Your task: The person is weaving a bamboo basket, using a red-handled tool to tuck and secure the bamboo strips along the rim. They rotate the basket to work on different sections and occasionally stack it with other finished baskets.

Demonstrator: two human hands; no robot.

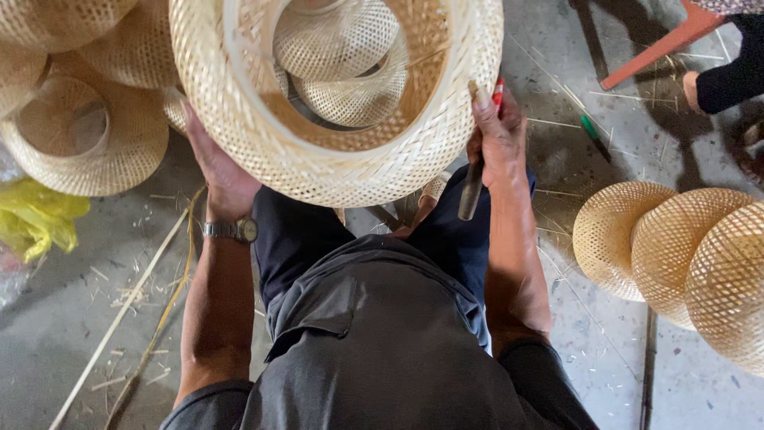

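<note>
A crumpled yellow plastic bag (36, 219) lies on the grey concrete floor (72, 318) at the left edge. It sits just below a pale woven bamboo shade (87, 143). No labels, signs or screens show.

Grey concrete floor (605, 342), scuffed and strewn with thin bamboo slivers and a long split cane (119, 318). Woven shades (87, 131) are piled at upper left, with three domed ones (676, 255) in a row on the right. A crumpled yellow bag (36, 219) lies at the left edge. An orange stool leg (660, 44) slants at upper right, beside a green pen (590, 131). Soft daylight, faint shadows.

Both hands (219, 171) gripping woven basket (334, 159), concrete floor (605, 350)
</note>
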